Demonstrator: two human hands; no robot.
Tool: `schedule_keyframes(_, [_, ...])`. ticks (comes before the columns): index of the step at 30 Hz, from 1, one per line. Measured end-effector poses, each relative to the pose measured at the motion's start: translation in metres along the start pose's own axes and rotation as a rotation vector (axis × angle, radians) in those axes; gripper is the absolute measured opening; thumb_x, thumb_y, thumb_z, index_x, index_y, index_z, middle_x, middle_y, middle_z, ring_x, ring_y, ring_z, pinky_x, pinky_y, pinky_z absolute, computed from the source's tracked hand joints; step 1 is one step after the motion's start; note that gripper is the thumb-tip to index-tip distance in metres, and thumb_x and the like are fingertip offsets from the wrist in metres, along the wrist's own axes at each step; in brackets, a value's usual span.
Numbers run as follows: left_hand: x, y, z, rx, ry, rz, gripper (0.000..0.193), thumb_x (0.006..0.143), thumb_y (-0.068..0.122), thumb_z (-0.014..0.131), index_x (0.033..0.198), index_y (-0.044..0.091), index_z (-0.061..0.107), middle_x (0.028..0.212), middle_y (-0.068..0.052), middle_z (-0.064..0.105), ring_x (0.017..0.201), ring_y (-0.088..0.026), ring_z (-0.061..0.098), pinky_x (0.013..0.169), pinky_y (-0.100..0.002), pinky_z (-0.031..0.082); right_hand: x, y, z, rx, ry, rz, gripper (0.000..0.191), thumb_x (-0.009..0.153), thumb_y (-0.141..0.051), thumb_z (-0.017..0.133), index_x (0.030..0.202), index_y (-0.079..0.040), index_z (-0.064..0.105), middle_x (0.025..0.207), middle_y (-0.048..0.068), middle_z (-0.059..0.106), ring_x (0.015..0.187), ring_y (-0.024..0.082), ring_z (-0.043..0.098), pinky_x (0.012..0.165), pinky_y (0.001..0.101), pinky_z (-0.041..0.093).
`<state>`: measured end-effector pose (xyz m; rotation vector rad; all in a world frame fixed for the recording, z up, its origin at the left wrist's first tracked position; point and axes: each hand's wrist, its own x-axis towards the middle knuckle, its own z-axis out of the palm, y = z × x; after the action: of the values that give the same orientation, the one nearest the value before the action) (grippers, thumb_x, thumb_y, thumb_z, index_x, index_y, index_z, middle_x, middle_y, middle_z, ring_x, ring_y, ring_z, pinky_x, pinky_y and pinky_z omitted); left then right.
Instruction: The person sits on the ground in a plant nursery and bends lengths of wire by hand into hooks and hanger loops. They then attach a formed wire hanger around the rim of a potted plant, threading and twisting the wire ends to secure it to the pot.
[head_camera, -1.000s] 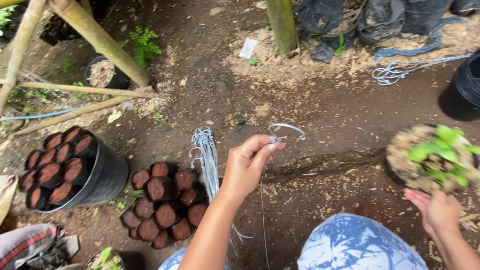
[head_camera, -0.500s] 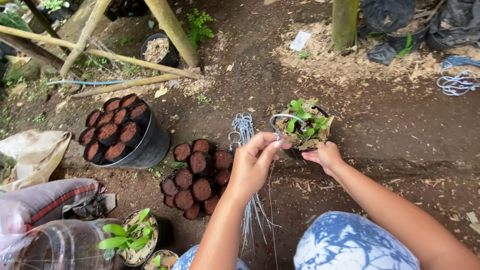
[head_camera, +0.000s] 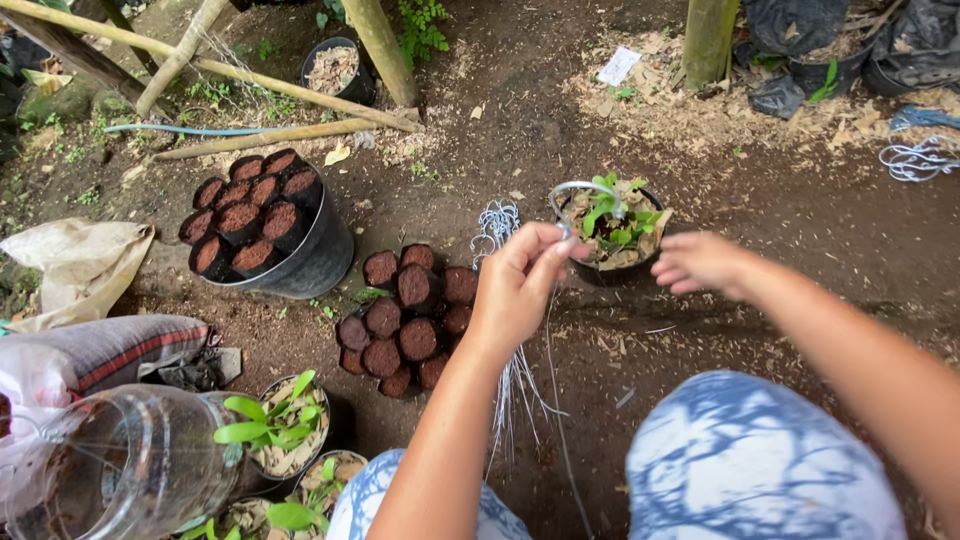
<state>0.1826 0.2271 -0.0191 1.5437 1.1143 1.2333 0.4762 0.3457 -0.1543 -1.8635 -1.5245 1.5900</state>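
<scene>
Over bare soil, left hand (head_camera: 520, 285) pinching wire hook (head_camera: 583, 195)

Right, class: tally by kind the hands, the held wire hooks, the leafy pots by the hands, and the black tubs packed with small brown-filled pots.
Hands: 2 (left hand, right hand)
Wire hook, pinched in the left hand: 1
Leafy pot: 1
Black tub: 1
Total: 5

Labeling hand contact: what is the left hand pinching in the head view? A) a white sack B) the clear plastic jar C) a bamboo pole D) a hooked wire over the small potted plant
D: the left hand pinches a hooked wire whose curved top arcs over the potted plant, while the right hand rests open beside the pot.
</scene>
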Motion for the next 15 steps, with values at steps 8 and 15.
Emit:
schedule_keyframes(8, [-0.02,0.017,0.007,0.078,0.067,0.063,0.016,0.103,0.016,0.06,0.111,0.005,0.068,0.099,-0.003,0.08,0.071,-0.005,0.062,0.065,-0.023,0.054,-0.09,-0.089,-0.028,-0.851,-0.054,0.043,0.067,0.094,-0.014,0.07,0.156,-0.012,0.043,0.116,0.016,0.079,0.087,0.027,0.081,0.084,0.0381,0.065])
schedule_keyframes(15, [-0.036,0.034,0.017,0.067,0.176,0.136,0.013,0.104,0.013,0.062,0.108,0.002,0.067,0.098,-0.005,0.081,0.075,-0.006,0.067,0.07,-0.024,0.057,-0.055,-0.011,0.039,-1.21,0.037,0.107,0.028,0.087,-0.008,0.075,0.114,-0.002,0.078,0.114,0.016,0.078,0.093,0.029,0.074,0.08,0.0397,0.062])
